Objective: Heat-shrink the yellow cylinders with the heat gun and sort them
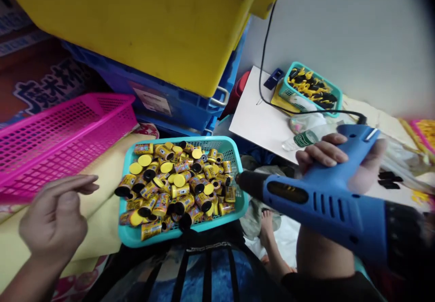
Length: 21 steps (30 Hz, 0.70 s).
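Note:
My right hand is wrapped round the handle of a blue heat gun with a black nozzle. The nozzle points left, its tip at the right rim of a turquoise plastic basket. Inside the basket lie many small canisters with printed yellow wrappers; some show yellow tops and others black ends. Off to the left of the basket, apart from it, my left hand hovers with fingers stretched forward and nothing visible in it.
A pink basket stands at left. Ahead are stacked blue crates beneath a yellow bin. A white table at right bears another turquoise basket of black-and-yellow pieces and a bottle. The black cord crosses above it.

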{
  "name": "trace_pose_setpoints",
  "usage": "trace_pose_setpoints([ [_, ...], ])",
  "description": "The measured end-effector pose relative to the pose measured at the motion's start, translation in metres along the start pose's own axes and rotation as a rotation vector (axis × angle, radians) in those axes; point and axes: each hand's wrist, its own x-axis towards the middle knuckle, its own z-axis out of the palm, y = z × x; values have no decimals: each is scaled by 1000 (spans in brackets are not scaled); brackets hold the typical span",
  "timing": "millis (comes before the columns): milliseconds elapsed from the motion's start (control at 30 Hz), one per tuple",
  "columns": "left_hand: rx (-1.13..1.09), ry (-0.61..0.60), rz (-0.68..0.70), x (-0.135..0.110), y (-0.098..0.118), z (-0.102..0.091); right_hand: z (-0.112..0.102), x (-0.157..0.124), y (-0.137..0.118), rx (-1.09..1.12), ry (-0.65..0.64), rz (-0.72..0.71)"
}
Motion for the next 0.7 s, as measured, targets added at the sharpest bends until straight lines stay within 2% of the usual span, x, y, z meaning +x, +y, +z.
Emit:
trace_pose_setpoints([
  [33,42,70,69,4,15,2,0,0,2,13,-47,45],
  [100,92,119,208,10,38,6,3,0,4,81,-82,42],
  [233,69,12,437,14,60,13,5,-1,4,198,21,-173],
  [367,-6,-154,579,24,87,29,-7,2,3,200,110,-220],
  [467,-121,-259,709,41,135,55,-7,8,6,239,91,-309],
  [567,-178,-398,843,57,198,86,10,9,11,233,-99,-328],
  [633,-166,-510,859,61,236,106,23,6,14,238,-175,-342],
  [700,-175,-619,845,59,265,123,31,4,15,236,-180,-374],
])
